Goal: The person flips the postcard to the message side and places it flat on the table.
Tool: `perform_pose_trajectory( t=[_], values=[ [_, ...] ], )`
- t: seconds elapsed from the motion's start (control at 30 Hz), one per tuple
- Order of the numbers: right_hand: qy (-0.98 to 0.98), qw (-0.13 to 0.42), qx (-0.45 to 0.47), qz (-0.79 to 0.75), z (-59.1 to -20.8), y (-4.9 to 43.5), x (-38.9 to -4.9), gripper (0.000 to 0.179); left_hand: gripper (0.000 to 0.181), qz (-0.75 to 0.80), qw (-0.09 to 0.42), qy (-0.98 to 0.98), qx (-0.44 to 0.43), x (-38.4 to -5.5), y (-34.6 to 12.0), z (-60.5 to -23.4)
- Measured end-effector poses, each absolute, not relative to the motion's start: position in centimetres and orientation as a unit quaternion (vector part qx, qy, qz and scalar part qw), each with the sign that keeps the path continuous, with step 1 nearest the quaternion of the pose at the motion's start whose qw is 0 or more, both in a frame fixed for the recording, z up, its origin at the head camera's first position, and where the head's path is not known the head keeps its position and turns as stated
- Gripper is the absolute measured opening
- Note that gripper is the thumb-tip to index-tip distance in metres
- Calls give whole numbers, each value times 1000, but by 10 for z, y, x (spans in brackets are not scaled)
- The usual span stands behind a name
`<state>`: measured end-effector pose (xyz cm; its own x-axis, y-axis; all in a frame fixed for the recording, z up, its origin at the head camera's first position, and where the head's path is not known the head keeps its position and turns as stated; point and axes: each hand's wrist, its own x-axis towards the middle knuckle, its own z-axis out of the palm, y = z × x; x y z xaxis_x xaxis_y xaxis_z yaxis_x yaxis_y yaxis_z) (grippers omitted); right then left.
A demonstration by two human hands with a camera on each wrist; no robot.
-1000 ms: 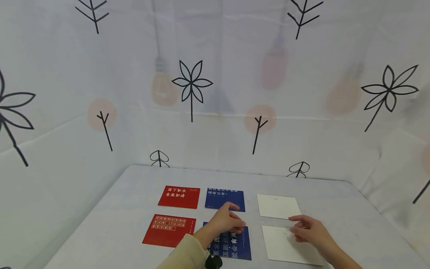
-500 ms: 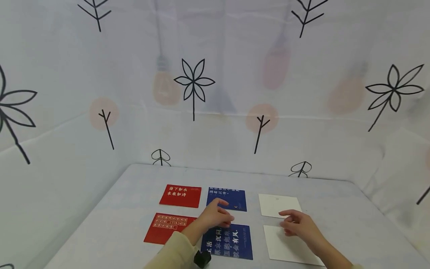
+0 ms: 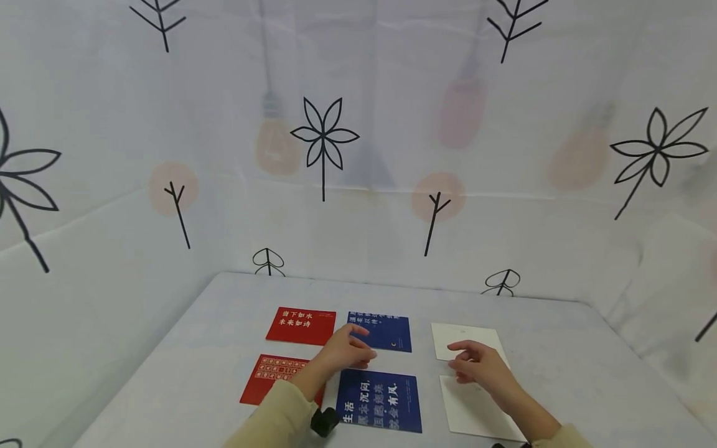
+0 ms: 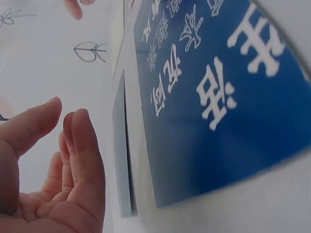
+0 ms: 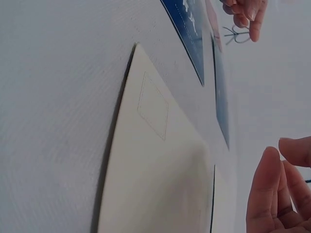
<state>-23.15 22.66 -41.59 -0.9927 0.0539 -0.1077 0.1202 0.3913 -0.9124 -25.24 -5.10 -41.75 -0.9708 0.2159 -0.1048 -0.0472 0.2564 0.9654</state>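
Observation:
My left hand (image 3: 344, 350) hovers with loosely bent fingers and nothing in them, between the near red card (image 3: 269, 375) and the far blue card (image 3: 386, 336). Below it lies the near blue card (image 3: 381, 403) with white characters, large in the left wrist view. My right hand (image 3: 476, 368), also holding nothing, is over the gap between the far white card (image 3: 476, 336) and the near white card (image 3: 473, 414). In the right wrist view, thumb and fingertips stand apart beside the near white card (image 5: 146, 160), which has a faint printed rectangle.
A far red card (image 3: 302, 326) with white characters completes two rows of flat cards on the white-covered table (image 3: 185, 367). A white patterned cloth (image 3: 364, 236) rises behind the table and along both sides. A small black object (image 3: 325, 421) sits at my left sleeve.
Both hands have drifted left above the cards. My left hand has uncovered more of the near blue card and overlaps the near red one. The cards stay in their places.

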Motion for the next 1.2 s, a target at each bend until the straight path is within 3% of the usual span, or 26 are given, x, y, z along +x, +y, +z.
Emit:
perform_pose_trajectory(
  t=[0.67, 1.2],
  values=[
    [841, 9, 37, -540, -418, 200, -250, 34, 42, 560, 85, 824, 10, -274, -73, -418],
    [838, 14, 35, -544, -424, 184, -269, 33, 49, 565, 112, 818, -4, -294, -84, -413]
  ],
)
